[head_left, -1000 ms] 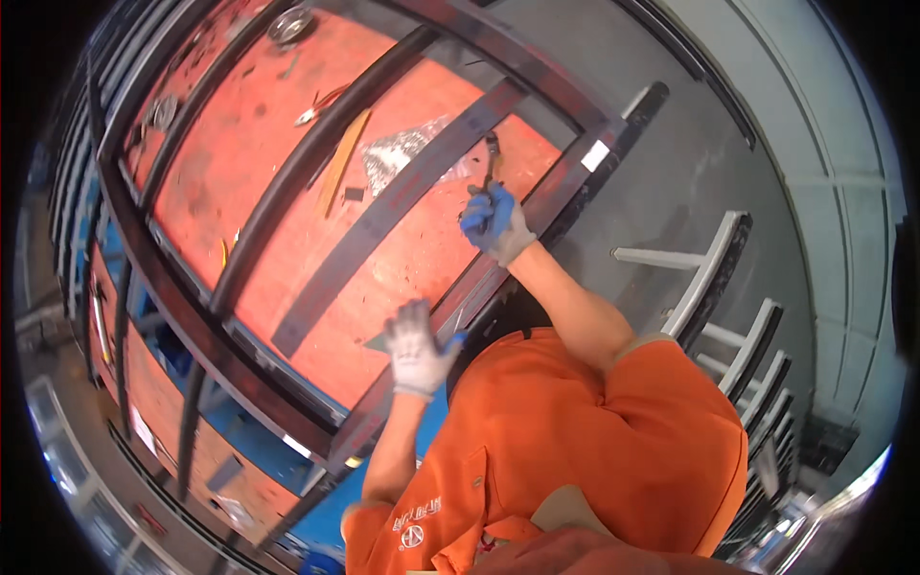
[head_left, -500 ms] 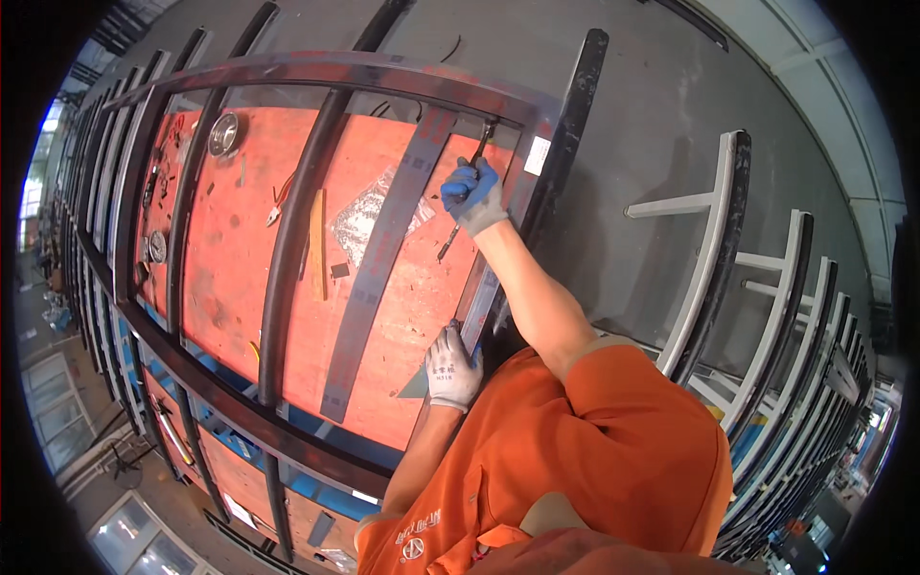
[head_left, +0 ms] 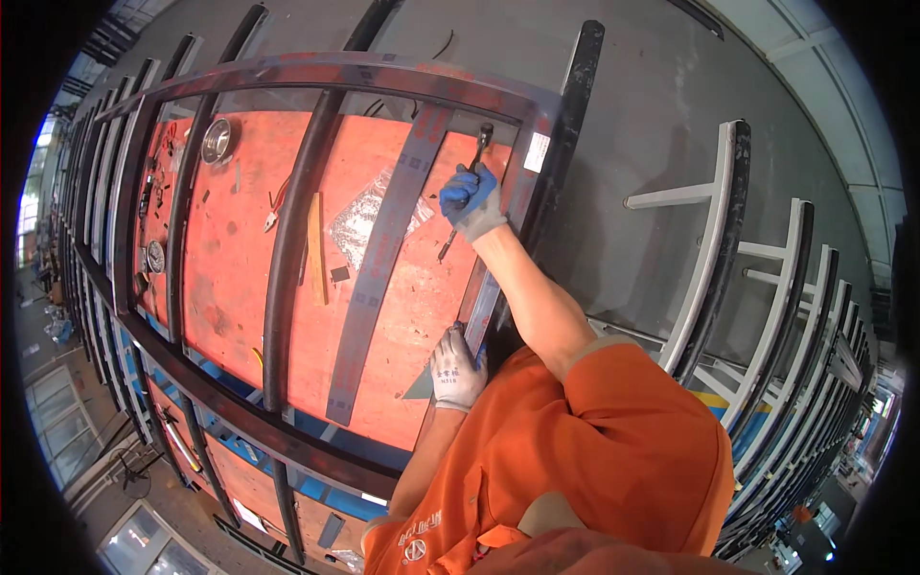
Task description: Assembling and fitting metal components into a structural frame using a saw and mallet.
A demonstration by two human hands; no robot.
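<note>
- Ratchet wrench (head_left: 464,190): right hand (head_left: 470,201) grips it, now nearer the frame's (head_left: 383,75) twelve-o'clock corner than before.
- Left hand (head_left: 456,367) closed on flat bar (head_left: 484,311), six o'clock, unmoved.

On your orange desk (head_left: 230,287) lie a clear plastic bag (head_left: 362,218), a wooden strip (head_left: 316,247) and, far left, a round metal tin (head_left: 217,141).

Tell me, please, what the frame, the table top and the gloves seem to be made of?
Frame: dark bare steel by its dull grey sheen. Table top: probably metal painted orange, scuffed. Gloves on the left hand and right hand: knitted fabric, the right coated blue, likely rubber.
</note>
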